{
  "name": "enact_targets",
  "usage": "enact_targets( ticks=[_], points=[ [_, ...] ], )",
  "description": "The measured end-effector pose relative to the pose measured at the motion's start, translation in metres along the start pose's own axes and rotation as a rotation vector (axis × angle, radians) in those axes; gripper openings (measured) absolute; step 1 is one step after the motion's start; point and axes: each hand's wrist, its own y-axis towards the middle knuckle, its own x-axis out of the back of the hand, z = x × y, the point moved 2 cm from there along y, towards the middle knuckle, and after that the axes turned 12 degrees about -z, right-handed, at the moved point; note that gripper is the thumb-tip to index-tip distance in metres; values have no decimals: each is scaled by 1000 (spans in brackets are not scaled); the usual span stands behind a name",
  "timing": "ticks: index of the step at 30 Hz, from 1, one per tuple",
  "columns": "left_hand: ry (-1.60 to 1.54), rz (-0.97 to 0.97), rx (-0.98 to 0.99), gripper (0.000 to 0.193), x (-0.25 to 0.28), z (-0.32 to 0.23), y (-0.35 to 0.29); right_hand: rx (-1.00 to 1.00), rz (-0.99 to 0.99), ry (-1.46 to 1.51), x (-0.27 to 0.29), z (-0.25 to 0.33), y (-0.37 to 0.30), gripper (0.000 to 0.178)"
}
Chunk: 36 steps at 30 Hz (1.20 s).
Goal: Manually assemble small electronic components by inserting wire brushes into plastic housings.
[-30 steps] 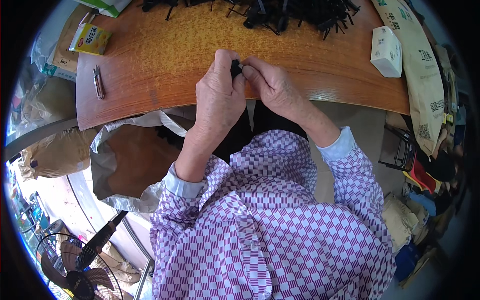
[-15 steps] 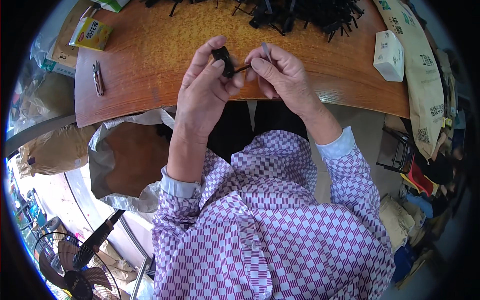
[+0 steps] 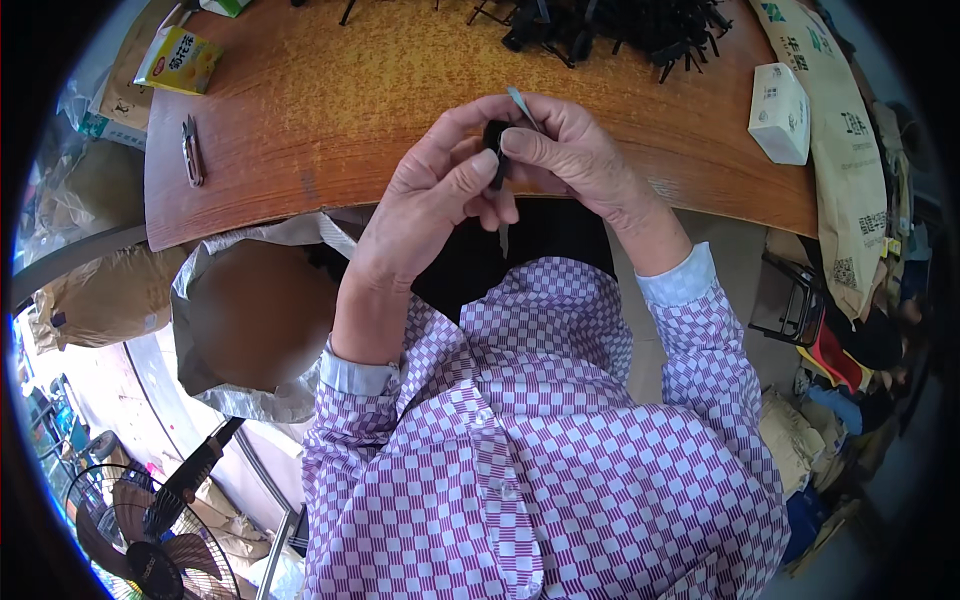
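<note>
Both hands come together over the table's near edge. My left hand [image 3: 435, 185] is closed, pinching a small black part [image 3: 495, 150] between thumb and fingers. Its exact kind I cannot make out. My right hand [image 3: 585, 155] has its thumb pressed close against that same part, and a thin grey-blue strip [image 3: 518, 102], perhaps a blade, sticks up from between its fingers. The fingertips of my right hand are partly hidden behind the thumb and the black part.
A heap of black parts with thin stems [image 3: 620, 30] lies at the table's far side. On the left are thread snips [image 3: 192, 155] and a yellow drink carton [image 3: 180, 62]; on the right, a white box [image 3: 779, 115]. An open sack [image 3: 185, 330] stands below left, near a fan [image 3: 150, 545].
My left hand has moved right and turned, bringing the black part against my right hand. The gap between the hands has closed, and the stem between them no longer shows.
</note>
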Motion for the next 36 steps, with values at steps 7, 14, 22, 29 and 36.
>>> enact_targets(
  ticks=[7,14,22,29,36],
  points=[
    [558,-52,-384,41,-8,12,8,249,-148,-285,3,2,-7,30],
    [315,-215,-356,36,-12,20,11,27,-163,-67,-10,7,-32,46],
    [465,-253,-459,35,-16,25,14,44,-210,-34,-10,-4,-29,38],
    [575,-303,-518,36,-16,23,11,60,-238,-67,-14,-7,-24,29],
    [784,-457,-658,35,-7,15,5,94,-192,-137,-27,-13,-13,29]
  ],
)
